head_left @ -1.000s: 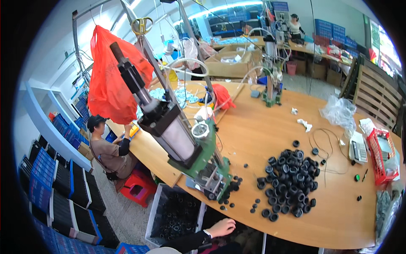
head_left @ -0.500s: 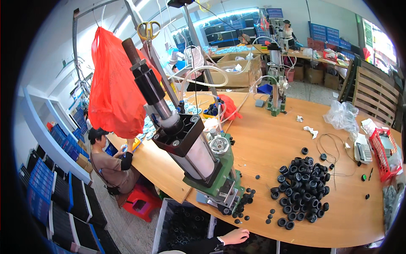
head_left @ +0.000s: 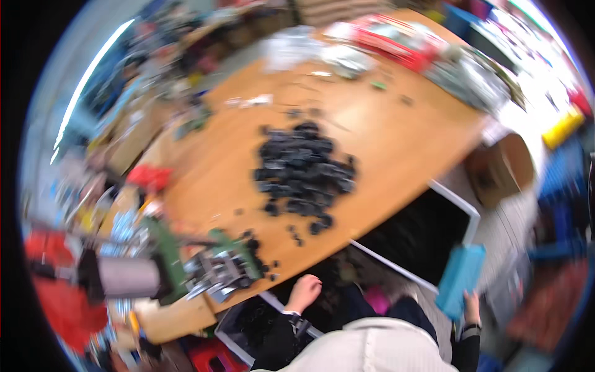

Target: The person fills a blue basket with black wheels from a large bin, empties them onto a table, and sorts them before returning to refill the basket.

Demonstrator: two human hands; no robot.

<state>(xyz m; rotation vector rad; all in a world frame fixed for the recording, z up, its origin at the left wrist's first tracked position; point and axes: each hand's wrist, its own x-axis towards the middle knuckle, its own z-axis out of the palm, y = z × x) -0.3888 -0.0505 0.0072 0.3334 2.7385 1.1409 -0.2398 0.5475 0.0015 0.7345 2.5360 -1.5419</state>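
Two hands showing low in the blurred view: left hand (head_left: 304, 291) hanging below the curved edge of the wooden table (head_left: 403, 149), fingers loosely curled on nothing; right hand (head_left: 469, 305) gripping a blue flat box (head_left: 460, 280) upright, beside the white-rimmed bin (head_left: 455, 208), floor room lying beyond; black ring parts (head_left: 304, 170) piling mid-table, well apart

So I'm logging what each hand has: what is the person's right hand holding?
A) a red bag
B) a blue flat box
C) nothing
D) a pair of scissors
B: the right hand grips the lower end of a blue flat box beside the table, while the left hand rests at the table's edge.
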